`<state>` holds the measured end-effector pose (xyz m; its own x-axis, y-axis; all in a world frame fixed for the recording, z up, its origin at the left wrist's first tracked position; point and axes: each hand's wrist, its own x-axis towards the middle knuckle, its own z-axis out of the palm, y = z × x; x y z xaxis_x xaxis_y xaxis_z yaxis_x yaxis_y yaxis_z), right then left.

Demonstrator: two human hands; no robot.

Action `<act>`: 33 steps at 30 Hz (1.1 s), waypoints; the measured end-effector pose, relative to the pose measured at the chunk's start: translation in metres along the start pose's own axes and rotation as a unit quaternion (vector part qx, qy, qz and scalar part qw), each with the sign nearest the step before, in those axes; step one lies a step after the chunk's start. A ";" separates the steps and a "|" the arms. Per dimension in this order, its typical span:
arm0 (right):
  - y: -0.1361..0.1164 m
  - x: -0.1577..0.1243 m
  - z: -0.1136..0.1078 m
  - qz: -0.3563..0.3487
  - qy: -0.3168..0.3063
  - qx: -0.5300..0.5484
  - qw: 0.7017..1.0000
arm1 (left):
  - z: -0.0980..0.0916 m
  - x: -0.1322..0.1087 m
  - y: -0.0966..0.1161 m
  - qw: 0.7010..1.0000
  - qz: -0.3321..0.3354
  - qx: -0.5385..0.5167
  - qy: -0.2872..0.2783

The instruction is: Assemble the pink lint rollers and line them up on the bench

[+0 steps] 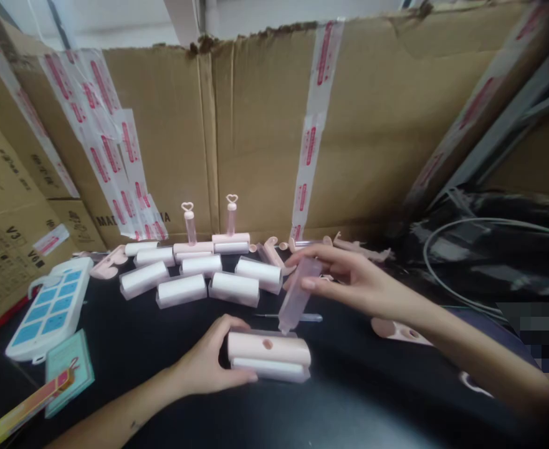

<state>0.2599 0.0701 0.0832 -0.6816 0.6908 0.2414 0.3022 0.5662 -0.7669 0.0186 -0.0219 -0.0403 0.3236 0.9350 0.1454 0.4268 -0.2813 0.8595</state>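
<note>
Around the left end of a white roll (269, 369) with a pale pink cover (278, 350) is my left hand (213, 360), thumb in front and fingers behind. A round hole shows in the top of that cover. My right hand (337, 271) pinches a translucent pinkish tube (297, 296) between thumb and fingers. The tube tilts, its lower end just above and behind the cover. A thin tool with a clear handle (309, 317) lies behind the covered roll, partly hidden by the tube.
Several white rolls (234, 288) in clear cases lie at the back. Two pink heart-topped handles (232, 215) stand upright there. A white-and-blue power strip (50, 308), teal card (75, 374) and yellow-red cutter (33, 402) are at left. A cardboard wall (255, 137) rises behind; a pink part (396, 330) lies right.
</note>
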 end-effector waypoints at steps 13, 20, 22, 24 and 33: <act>-0.028 -0.010 0.028 -0.089 -0.093 -0.137 0.982 | -0.003 0.002 -0.002 1.000 0.027 0.011 0.000; -0.030 -0.005 0.042 -0.071 -0.116 -0.143 0.980 | 0.007 -0.002 0.004 0.999 -0.007 0.002 0.043; -0.028 -0.006 0.047 -0.073 -0.107 -0.141 0.982 | 0.010 -0.003 0.004 0.999 -0.020 -0.005 0.043; -0.025 -0.010 0.048 -0.073 -0.098 -0.131 0.984 | 0.010 -0.005 0.002 0.999 -0.034 -0.011 0.025; 0.003 0.036 -0.011 -0.028 -0.018 -0.187 0.982 | -0.013 0.015 0.038 0.997 0.064 -0.031 0.038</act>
<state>0.2438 0.1011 0.0962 -0.7254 0.6409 0.2511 0.4818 0.7333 -0.4797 0.0286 -0.0154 0.0007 0.3054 0.9067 0.2909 0.3327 -0.3879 0.8596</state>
